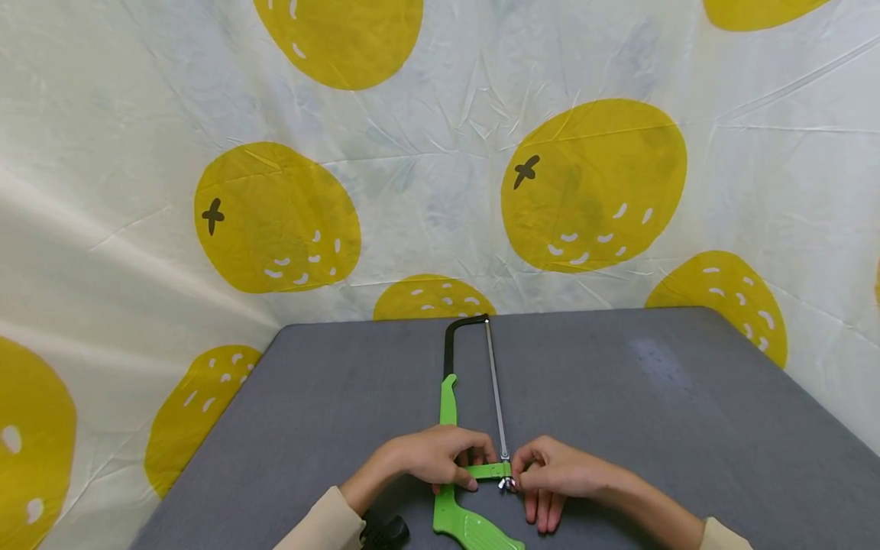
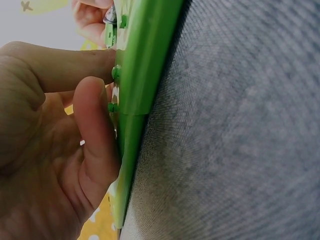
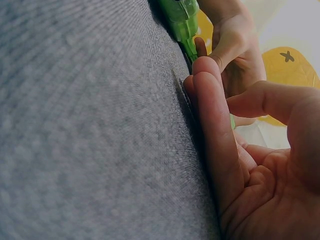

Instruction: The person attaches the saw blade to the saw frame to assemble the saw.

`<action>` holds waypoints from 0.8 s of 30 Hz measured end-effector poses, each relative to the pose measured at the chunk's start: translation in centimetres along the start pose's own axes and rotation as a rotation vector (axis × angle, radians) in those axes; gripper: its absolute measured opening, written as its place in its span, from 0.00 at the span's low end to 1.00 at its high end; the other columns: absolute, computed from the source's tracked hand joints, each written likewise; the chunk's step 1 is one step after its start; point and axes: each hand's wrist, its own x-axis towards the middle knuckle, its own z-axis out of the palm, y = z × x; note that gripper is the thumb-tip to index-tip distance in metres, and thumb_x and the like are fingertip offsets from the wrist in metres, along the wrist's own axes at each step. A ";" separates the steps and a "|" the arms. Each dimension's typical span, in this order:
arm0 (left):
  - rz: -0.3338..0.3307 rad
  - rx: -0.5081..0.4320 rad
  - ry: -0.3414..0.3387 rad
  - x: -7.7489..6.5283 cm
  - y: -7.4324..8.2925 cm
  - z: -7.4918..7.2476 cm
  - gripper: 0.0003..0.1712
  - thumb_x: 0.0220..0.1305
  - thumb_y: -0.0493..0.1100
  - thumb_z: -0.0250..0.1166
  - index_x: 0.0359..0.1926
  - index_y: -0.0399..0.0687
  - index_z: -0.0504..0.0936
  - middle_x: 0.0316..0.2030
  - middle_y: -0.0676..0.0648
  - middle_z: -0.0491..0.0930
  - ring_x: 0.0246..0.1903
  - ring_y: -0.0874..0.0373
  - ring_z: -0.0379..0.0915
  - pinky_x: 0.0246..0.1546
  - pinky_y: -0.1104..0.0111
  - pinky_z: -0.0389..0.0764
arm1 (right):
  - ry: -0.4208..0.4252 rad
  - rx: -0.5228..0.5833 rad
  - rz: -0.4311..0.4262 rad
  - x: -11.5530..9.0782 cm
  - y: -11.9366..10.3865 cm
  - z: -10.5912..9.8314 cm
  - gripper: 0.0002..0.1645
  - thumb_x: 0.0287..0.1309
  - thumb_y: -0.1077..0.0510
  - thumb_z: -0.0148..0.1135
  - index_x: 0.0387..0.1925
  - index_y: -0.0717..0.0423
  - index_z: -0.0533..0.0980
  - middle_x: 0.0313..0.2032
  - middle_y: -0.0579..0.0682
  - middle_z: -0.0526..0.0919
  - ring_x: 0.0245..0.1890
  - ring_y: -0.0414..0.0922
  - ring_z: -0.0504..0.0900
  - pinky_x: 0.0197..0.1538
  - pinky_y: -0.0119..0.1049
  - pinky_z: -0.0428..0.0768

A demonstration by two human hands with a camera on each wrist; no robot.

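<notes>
A hacksaw (image 1: 448, 405) lies on the grey table, its bright green handle (image 1: 474, 528) toward me and its black bow (image 1: 450, 347) pointing away. The thin grey blade (image 1: 496, 389) runs along its right side. My left hand (image 1: 440, 452) holds the green frame where the short green crossbar (image 1: 488, 471) branches off. At that bar's right end sits a small metal wing nut (image 1: 507, 484). My right hand (image 1: 567, 470) has thumb and forefinger pinched at the nut, its other fingers lower, near the cloth. In the right wrist view, the right fingers (image 3: 215, 110) hide the nut.
Grey cloth covers the table (image 1: 330, 405). A black object (image 1: 386, 532), partly hidden by the left sleeve, lies at the near edge. Behind and at the sides hangs a pale sheet (image 1: 426, 198) printed with yellow fruit.
</notes>
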 end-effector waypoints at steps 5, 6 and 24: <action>0.008 0.017 0.008 0.0 0.0 0.2 0.16 0.67 0.37 0.69 0.53 0.56 0.80 0.33 0.58 0.77 0.16 0.63 0.73 0.17 0.65 0.82 | 0.010 -0.001 0.008 0.0 0.0 0.1 0.08 0.65 0.64 0.54 0.38 0.67 0.77 0.21 0.49 0.85 0.18 0.36 0.86 0.22 0.31 0.83; 0.009 0.020 0.008 0.0 0.0 0.2 0.16 0.67 0.37 0.69 0.53 0.56 0.80 0.33 0.59 0.77 0.16 0.63 0.73 0.17 0.64 0.82 | 0.011 0.001 0.009 -0.1 0.0 0.1 0.08 0.65 0.64 0.54 0.38 0.67 0.77 0.21 0.49 0.85 0.18 0.36 0.86 0.22 0.31 0.83; 0.008 0.010 0.005 0.2 -0.2 0.3 0.16 0.67 0.36 0.69 0.53 0.56 0.80 0.33 0.58 0.77 0.17 0.63 0.74 0.17 0.64 0.81 | 0.000 0.011 -0.008 -0.1 0.5 -0.1 0.08 0.66 0.64 0.55 0.39 0.68 0.76 0.21 0.48 0.86 0.19 0.36 0.86 0.22 0.31 0.83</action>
